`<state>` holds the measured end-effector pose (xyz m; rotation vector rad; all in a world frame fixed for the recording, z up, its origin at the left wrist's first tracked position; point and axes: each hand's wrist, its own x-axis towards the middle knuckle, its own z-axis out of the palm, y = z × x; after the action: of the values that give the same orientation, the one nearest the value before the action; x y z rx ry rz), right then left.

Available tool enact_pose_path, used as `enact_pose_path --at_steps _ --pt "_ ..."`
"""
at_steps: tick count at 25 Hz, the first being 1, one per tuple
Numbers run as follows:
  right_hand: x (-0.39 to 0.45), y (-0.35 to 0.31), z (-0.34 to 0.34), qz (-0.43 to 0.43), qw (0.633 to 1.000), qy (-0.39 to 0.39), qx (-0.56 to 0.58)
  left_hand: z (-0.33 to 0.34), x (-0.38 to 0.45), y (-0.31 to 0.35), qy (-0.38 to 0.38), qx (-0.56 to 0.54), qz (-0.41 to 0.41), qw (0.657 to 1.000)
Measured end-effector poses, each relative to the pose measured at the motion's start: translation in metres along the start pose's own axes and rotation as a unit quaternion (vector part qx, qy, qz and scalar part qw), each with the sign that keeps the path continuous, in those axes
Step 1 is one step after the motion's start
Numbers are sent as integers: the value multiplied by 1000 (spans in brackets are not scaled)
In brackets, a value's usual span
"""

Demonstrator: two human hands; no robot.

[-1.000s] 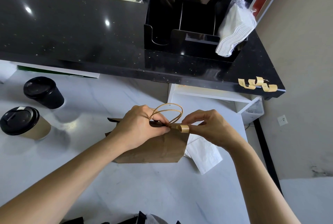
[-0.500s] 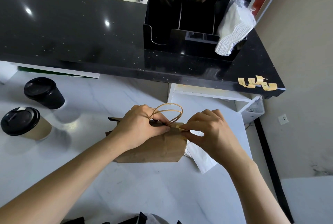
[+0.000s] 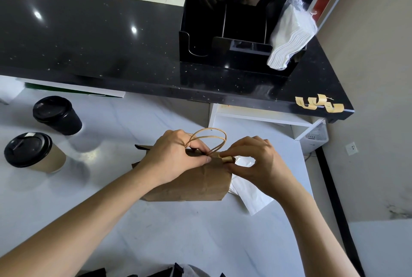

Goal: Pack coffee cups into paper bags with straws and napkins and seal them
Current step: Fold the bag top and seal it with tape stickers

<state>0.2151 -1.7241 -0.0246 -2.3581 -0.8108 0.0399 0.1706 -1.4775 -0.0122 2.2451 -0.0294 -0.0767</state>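
White marbled surface (image 3: 178,232) fills the near ground, and on it stands the brown paper bag (image 3: 200,183), its folded top edge running left to right across the view. Left hand (image 3: 176,158) clamps that fold shut near its middle, fingers curled over the closed mouth just below the twisted paper handles (image 3: 209,138). Right hand (image 3: 258,163) pinches a strip of kraft tape (image 3: 227,159) over the right end of the fold, thumb and forefinger closed on it. So the seal lies between the two grips, touching the right one, which is plainly the nearer. By my reckoning the next press must run down both faces of the fold. A white napkin (image 3: 256,201) lies just right of the bag. Two lidded coffee cups (image 3: 42,152) wait well apart to the left. Farther off, spare tape strips (image 3: 318,104) hang on the black counter's edge (image 3: 223,96).
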Motion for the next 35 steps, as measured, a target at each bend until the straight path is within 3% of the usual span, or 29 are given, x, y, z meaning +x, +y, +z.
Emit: enact_pose_path --at_steps 9,15,20,24,31,35 --pt "3 9 2 38 994 -56 82 0 1 0 -7 -2 7 1000" --pt "2 9 12 35 993 1 113 -1 1 1 -13 5 14 1000" --pt "-1 10 5 60 979 -27 192 0 1 -2 9 -4 4 1000" --pt "-1 7 5 60 973 4 225 1 3 -2 11 1 11 1000" --pt "-1 3 12 31 980 66 188 0 4 0 3 3 13 1000" --pt "-5 8 8 68 979 16 193 -1 3 0 9 1 6 1000"
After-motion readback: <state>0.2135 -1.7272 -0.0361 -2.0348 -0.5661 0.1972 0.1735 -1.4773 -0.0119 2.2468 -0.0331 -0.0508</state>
